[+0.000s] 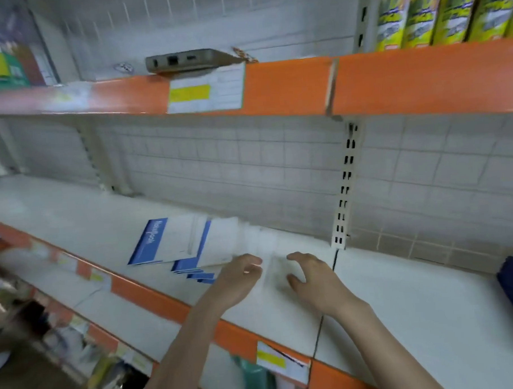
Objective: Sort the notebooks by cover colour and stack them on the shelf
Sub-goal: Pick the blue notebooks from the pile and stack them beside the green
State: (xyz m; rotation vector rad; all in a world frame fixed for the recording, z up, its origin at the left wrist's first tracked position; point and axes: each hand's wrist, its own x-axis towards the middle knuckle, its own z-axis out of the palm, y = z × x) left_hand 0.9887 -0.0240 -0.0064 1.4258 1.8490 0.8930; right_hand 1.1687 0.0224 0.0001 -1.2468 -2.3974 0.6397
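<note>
Partly done: blue-and-white notebooks fanned unsquared on the shelf, left of the slotted upright; left hand and right hand beside them, loosely curled, empty.

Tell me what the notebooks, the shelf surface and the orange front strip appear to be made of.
Notebooks: thin paper or card covers, blue and white, lying flat and fanned; finish unclear through blur.
Shelf surface: probably painted metal, white, smooth and matt, with a seam between panels.
Orange front strip: looks like plastic or painted metal, with a slight sheen and paper price labels on it.
</note>
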